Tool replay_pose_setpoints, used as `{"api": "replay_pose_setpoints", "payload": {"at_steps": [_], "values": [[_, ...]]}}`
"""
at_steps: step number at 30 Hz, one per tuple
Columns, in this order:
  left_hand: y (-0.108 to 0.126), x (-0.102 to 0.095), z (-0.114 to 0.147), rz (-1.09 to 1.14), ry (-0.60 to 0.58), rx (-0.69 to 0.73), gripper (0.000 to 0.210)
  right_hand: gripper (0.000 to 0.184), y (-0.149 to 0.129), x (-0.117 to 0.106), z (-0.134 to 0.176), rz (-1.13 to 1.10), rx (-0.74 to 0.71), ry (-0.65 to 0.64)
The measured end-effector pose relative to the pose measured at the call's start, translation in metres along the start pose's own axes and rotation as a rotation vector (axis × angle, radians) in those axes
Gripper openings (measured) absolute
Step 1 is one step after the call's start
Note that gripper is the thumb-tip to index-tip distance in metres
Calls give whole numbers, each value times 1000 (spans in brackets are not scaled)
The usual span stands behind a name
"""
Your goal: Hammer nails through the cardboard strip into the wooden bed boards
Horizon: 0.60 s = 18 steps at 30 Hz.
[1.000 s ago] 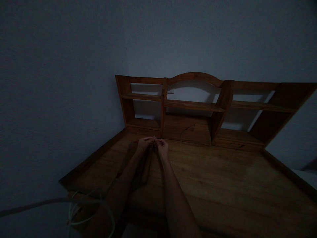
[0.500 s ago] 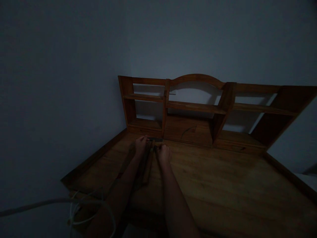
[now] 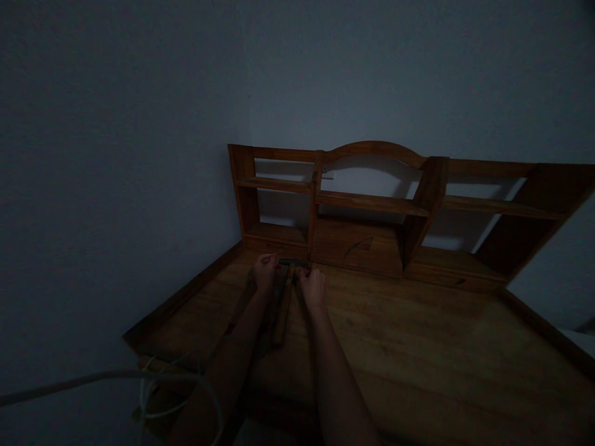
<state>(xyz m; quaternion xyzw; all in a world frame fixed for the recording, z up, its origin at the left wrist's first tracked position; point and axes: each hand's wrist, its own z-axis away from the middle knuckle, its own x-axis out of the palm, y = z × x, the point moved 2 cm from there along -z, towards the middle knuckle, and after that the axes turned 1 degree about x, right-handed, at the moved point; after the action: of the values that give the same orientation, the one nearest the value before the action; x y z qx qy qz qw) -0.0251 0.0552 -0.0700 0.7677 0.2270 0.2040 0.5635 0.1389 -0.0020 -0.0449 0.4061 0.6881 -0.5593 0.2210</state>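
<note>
The light is dim and detail is poor. On the wooden board point(image 3: 395, 334) lies what looks like a hammer, its dark head point(image 3: 292, 262) toward the shelf unit and its wooden handle point(image 3: 281, 316) pointing back toward me. My left hand point(image 3: 264, 269) is closed, thumb and fingers together, just beside the left end of the head. Close to the head's right end, my right hand point(image 3: 312, 284) is also closed with its fingers curled. Whatever small thing the fingers pinch is too dark to name. A dark shape or shadow runs along the handle's left side.
Beyond the hands stands a wooden shelf unit point(image 3: 372, 199) with an arched middle and drawers below, against a pale wall point(image 3: 400, 74). A raised rail point(image 3: 186, 288) edges the board on the left. A pale cable point(image 3: 93, 376) loops at lower left, near my left forearm.
The view has shifted slightly, so everything sits a little farther right. Both hands stay closed by the hammer head, the right one slightly farther right along it.
</note>
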Motion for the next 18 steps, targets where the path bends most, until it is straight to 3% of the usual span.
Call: {"api": "replay_pose_setpoints", "payload": {"at_steps": [6, 10, 13, 18], "values": [[-6, -1, -6, 24, 53, -34, 27, 32, -22, 5, 18, 21, -95, -156], [-4, -1, -7, 25, 54, -52, 23, 53, -29, 5, 25, 22, -129, -185], [-1, -2, -4, 19, 53, -56, 20, 59, -31, 4, 26, 14, -142, -195], [7, -4, 3, -20, 38, -52, 20, 42, -25, 12, 24, -21, -133, -222]]}}
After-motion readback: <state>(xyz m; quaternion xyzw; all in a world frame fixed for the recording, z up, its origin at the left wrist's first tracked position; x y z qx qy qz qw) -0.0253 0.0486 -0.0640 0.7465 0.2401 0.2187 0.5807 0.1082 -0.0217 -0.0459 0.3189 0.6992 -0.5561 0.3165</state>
